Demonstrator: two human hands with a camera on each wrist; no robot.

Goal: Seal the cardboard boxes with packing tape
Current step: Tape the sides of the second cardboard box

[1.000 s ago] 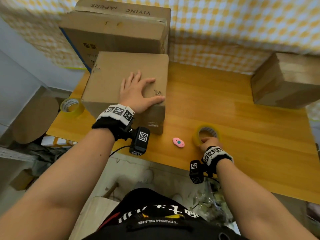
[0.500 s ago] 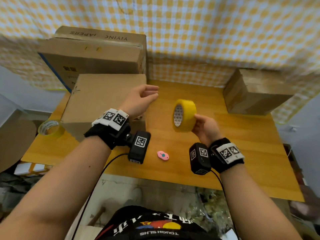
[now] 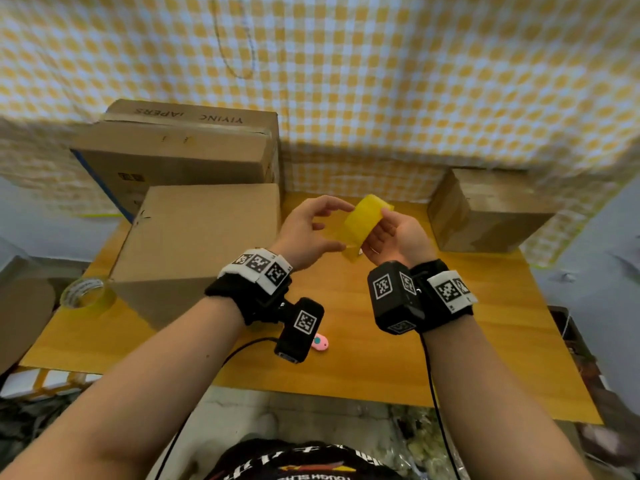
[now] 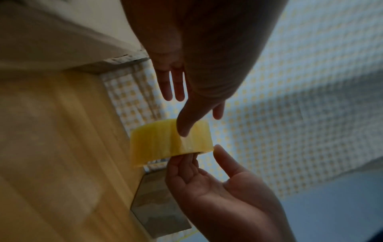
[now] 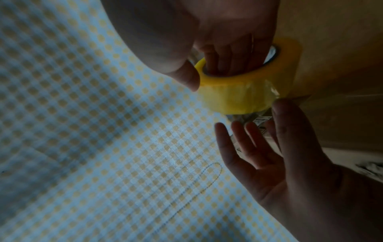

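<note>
Yellow roll of packing tape point(image 3: 363, 223) held up mid-frame, free end not yet pulled.

The right hand point(image 3: 398, 237) has its grip on the roll, fingers hooked through the core (clearest in the right wrist view) and thumb on the outer rim, so the roll's axis runs roughly left to right across the head view. The left hand point(image 3: 304, 233) sits just left of it, fingers loose and spread, thumb tip seemingly touching the outer band, though the dim wrist views leave that unsure. The plain brown closed cardboard box point(image 3: 197, 237) lies left of centre on the wooden desk point(image 3: 485, 341), lower than and well left of the roll, nearer the left hand; the tape end would have to travel that way.
</note>
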